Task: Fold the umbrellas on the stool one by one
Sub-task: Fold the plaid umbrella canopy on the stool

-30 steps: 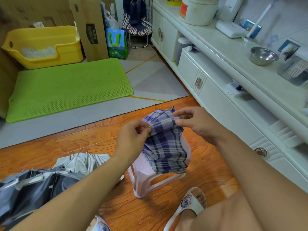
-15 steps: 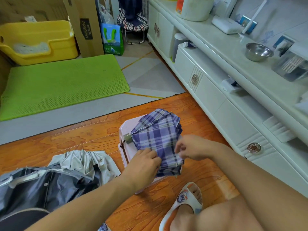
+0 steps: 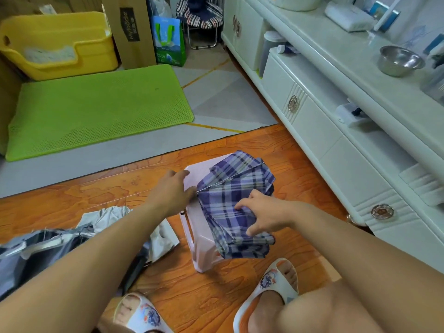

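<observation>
A purple plaid umbrella, collapsed and loosely bunched, lies across a pale pink plastic stool on the wooden floor. My right hand grips the fabric at its middle with curled fingers. At the umbrella's left end, by the stool's left edge, rests my left hand. Its visible fingers are stretched out over the seat and its palm side is hidden. A grey and silver umbrella lies unfolded on the floor to the left, under my left forearm.
A white cabinet runs along the right, with a steel bowl on top. A green mat, a yellow tub and a cardboard box lie beyond. My sandalled feet stand in front of the stool.
The plaid umbrella went from held up in both hands to lying on the stool. My left hand moved to its left end. My right hand shifted up to its middle.
</observation>
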Tool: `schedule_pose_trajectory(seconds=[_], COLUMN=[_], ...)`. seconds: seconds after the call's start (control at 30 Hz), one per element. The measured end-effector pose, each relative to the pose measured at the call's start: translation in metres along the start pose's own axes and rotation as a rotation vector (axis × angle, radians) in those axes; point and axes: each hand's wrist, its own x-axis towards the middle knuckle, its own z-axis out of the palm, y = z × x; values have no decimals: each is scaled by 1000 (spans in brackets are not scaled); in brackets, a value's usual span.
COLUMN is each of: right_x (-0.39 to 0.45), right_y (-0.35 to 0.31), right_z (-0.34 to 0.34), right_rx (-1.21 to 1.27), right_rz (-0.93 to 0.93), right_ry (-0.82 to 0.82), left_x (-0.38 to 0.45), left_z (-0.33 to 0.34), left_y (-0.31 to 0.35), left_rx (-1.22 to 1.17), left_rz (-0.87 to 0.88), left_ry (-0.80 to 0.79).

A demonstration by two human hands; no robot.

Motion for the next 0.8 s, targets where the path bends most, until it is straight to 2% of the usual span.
schedule_pose_trajectory(seconds=[0.1,0.17,0.27,0.43,0.53,0.67,0.7,0.73,0.8], right_x=[-2,-1,3,3,-3,-17,-24,-32,-47], right_y=[-11,-16,-17,-19,-26,-26,-22,-19,-11], right_z=[9,21,34,30,25,11,1,-12,-40], right_rx=[60,135,68,106,209,275,340,452,669], right_rz=[-88,-134,-158,-148,-149,-117,-83,-51,9], right_ry=[49,-43,-175,-319,-383,-429,-370,-239,244], left_x=[19,26,26,19,15,11,8,4,-7], left_z=[9,16,20,24,27,22,17,10,-4], left_y=[-2,-1,-2,-2,0,4,7,10,16], left_rx=[-128,-155,-106,20,47,-192,-250,-294,-325], left_rz=[-44,-8,51,102,100,95,103,114,163], left_ry=[-116,-148,-143,-209,-226,-192,-177,-172,-150])
